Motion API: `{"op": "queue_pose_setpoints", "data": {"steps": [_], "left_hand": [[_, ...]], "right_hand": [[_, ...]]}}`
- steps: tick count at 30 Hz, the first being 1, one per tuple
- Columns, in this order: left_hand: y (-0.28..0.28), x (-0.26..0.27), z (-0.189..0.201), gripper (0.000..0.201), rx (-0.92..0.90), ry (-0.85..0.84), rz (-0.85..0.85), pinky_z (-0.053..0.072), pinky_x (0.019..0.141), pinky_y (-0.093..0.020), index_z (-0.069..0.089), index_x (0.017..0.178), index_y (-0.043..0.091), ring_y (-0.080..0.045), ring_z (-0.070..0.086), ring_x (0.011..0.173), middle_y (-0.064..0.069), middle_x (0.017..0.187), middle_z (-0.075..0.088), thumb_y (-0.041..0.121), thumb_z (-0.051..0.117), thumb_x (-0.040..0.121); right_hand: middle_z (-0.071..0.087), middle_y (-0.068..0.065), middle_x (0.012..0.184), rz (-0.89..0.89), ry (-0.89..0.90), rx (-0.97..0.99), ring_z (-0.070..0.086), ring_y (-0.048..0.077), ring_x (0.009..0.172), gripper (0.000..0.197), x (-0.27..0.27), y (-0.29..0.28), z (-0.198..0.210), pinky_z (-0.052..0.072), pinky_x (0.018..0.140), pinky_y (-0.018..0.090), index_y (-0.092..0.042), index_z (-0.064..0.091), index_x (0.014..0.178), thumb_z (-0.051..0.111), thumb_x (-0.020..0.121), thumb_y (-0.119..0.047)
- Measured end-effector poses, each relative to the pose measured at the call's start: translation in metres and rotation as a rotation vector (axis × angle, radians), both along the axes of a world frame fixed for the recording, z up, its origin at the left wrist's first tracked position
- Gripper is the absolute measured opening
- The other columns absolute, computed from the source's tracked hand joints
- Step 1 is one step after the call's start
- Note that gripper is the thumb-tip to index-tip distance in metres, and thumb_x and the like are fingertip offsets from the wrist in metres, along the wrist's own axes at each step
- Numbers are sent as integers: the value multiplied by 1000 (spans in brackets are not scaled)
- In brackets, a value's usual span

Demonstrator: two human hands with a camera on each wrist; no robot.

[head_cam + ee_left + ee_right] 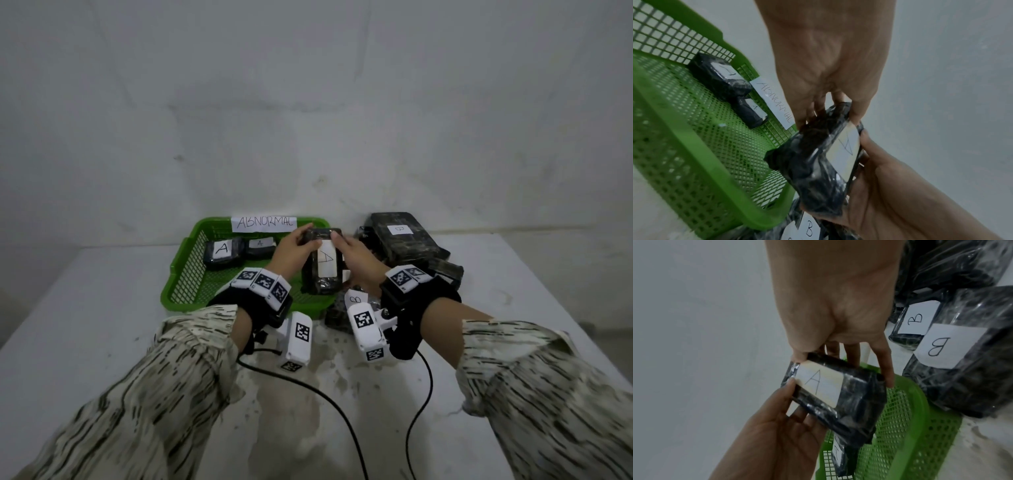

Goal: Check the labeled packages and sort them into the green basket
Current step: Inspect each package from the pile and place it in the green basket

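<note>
Green basket [191, 260]: left of centre on the white table [102, 325], against the wall. Mesh floor and sides.
"ABNORMAL" sign [263, 222]: white paper on the basket's far rim.
Packages in basket: two dark wrapped ones at the far side, side by side, the larger [222, 253] to the left, the smaller [259, 247] to the right. Each carries a white label, the larger marked A; smaller one's letter probably A too, too faint to be sure.
Left hand [291, 248]: fingers curled around the left edge of the held package.
Held package [322, 263]: dark wrap, white label marked A facing up, raised over the basket's right side, between both hands.
Right hand [356, 257]: thumb and fingers gripping the package's right edge.
Pile of B packages [404, 240]: right of the basket, on the table; one B label [356, 298] shows near the right wrist.
</note>
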State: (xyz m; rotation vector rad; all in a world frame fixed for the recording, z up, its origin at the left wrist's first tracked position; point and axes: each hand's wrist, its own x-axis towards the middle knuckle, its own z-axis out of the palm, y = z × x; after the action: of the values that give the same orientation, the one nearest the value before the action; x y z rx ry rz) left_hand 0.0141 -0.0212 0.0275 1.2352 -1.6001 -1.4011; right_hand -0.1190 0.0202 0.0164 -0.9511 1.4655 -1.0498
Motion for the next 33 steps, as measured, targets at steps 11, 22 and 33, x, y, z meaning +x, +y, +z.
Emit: {"op": "queue_pose_setpoints", "data": {"steps": [11,22,33], "left_hand": [[3,3,-3,53,-33,-27,65,44,102,-39,44,137,14,-22,55,114,-6,123,56,17,63,88],[4,14,-8,44,4,47,61,51,91,-37,52,129,7,-29,63,106,-14,119,63,11,63,87],[4,17,-16,50,17,38,30,45,100,-36,45,137,2,-28,56,117,-17,130,57,-2,57,88]], "right_hand": [[63,9,117,-23,218,-161,60,28,111,30,7,7,4,48,96,50,-15,55,117,48,97,-36],[66,19,114,-6,63,-131,65,30,91,34,13,5,4,56,69,37,-11,54,124,60,93,-22],[66,14,114,34,88,-119,66,27,94,54,11,1,3,55,63,29,-10,50,128,73,79,-6]]}}
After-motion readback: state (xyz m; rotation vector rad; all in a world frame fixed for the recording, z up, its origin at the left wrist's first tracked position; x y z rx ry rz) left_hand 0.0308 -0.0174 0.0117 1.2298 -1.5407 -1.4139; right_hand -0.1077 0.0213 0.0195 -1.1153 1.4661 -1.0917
